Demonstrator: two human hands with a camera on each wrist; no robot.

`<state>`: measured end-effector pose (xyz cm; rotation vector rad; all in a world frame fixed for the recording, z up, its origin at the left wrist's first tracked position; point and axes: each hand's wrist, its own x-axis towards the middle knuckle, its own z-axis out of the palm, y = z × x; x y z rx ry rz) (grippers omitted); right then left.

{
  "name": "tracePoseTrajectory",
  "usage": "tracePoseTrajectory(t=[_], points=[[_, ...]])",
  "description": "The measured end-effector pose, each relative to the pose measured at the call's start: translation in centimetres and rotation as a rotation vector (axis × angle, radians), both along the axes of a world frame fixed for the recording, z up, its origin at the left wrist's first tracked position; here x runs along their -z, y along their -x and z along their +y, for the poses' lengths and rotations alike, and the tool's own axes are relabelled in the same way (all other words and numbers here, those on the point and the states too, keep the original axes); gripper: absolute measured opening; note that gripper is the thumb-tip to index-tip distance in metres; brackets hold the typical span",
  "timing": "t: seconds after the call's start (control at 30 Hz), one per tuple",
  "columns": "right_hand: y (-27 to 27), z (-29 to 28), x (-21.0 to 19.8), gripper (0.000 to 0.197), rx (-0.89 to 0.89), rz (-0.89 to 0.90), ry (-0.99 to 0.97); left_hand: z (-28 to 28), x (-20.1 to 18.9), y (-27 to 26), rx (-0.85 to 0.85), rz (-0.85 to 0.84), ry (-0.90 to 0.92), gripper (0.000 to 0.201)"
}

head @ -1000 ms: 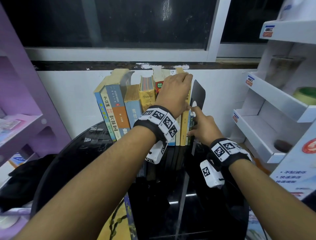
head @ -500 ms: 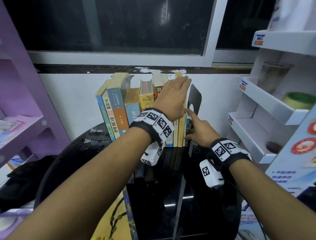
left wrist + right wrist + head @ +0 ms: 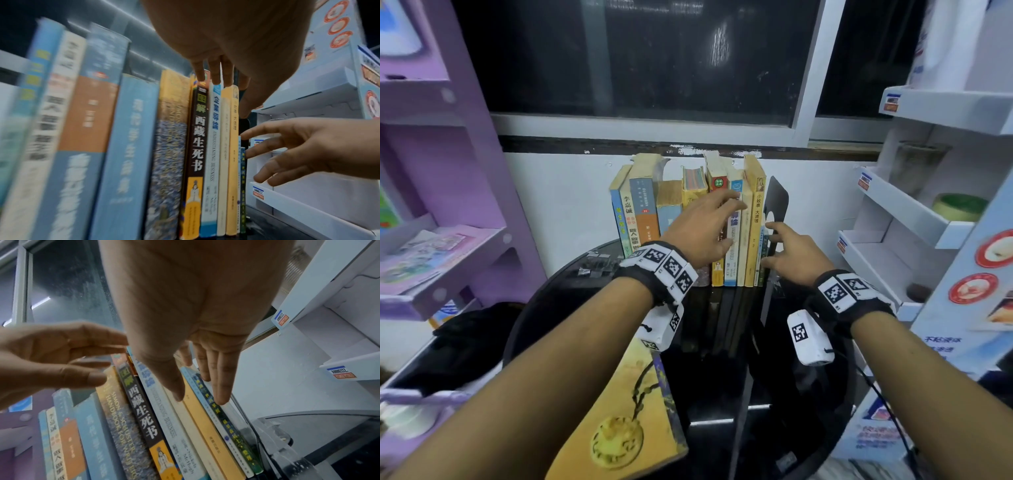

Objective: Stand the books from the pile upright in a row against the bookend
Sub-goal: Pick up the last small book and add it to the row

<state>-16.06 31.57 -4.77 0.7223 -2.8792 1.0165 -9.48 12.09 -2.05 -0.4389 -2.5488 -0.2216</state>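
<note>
Row of books [image 3: 688, 219] stood upright on the table, right end against the bookend [image 3: 776, 202]. Left hand [image 3: 702, 233] (nearer, spread, holding nothing) hovered before the spines; right hand [image 3: 792, 251] open at the thin end books.

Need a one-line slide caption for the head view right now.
Both open hands, left hand and right hand, hover at a row of upright books beside the black bookend.

Dim indoor light; window [image 3: 640, 58] glare streaks, wide-angle edge warp, wrist views motion-blurred.
</note>
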Motion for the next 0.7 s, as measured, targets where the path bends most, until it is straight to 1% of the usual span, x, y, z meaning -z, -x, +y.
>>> tracePoseTrajectory(t=[0.13, 0.37, 0.57, 0.7], points=[[-1.7, -0.4, -0.9, 0.061, 0.039, 0.007, -0.007, -1.7, 0.8, -2.2, -0.071, -0.125, -0.082, 0.058], [-6.2, -2.9, -1.2, 0.062, 0.001, -0.061, -0.102, -4.9, 2.8, -7.0, -0.266, -0.402, -0.207, 0.058], [-10.5, -6.9, -0.3, 0.062, -0.102, -0.201, -0.171, -7.2, 4.7, -10.5, -0.41, -0.582, -0.359, 0.061], [-12.5, -9.2, 1.2, 0.062, -0.146, -0.322, -0.192, -8.7, 6.2, -12.7, -0.459, -0.74, -0.475, 0.059]])
